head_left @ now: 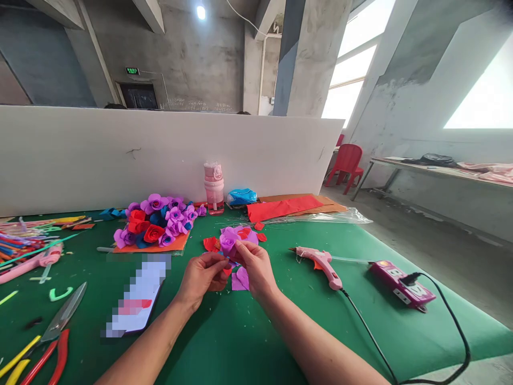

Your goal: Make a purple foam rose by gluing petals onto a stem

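A purple paper flower (228,241) is between my two hands over the table's middle. My right hand (256,267) pinches it at its right side with thumb and fingers. My left hand (204,275) is closed at the flower's base, fingertips pressed together; the exact grip point is partly hidden. Behind and beneath the hands lie loose purple petals (240,279) and red paper pieces (210,244). A pink glue gun (316,259) rests to the right of my right hand, a clear glue stick running out of its back end.
Finished paper flowers (154,222) are heaped at the back left. A phone (140,294), scissors (64,315) and pliers (44,358) lie left. A pink bottle (214,187) and red paper (284,207) sit by the white board (172,155). A power strip (401,283) with a black cord lies right.
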The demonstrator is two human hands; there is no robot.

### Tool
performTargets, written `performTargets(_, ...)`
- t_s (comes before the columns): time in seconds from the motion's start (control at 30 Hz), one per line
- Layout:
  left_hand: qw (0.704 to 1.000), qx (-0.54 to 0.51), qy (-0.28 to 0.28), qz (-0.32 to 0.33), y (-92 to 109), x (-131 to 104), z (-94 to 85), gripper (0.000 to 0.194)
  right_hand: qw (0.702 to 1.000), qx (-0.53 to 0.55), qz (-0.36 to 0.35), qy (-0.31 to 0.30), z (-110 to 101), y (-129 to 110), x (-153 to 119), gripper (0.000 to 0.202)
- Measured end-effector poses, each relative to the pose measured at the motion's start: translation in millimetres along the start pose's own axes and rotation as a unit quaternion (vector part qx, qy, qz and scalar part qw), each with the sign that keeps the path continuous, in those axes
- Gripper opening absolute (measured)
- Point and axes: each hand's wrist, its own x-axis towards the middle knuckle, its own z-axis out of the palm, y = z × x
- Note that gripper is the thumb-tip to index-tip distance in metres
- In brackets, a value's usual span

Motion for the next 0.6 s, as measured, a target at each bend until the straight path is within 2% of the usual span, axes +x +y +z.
performTargets(0.33,1.0,0.017,-0.013,0.015,-1.6,-0.2,0.4,0.031,1.0,-0.021,-0.01,-0.008,2.5,-3.8,-0.5,0.028)
performTargets(0.6,1.0,0.007,-0.016,0.003,-0.2,-0.9,0.0,0.032,1.0,0.001,-0.004,-0.019,1.0,-1.4,0.8,0.03)
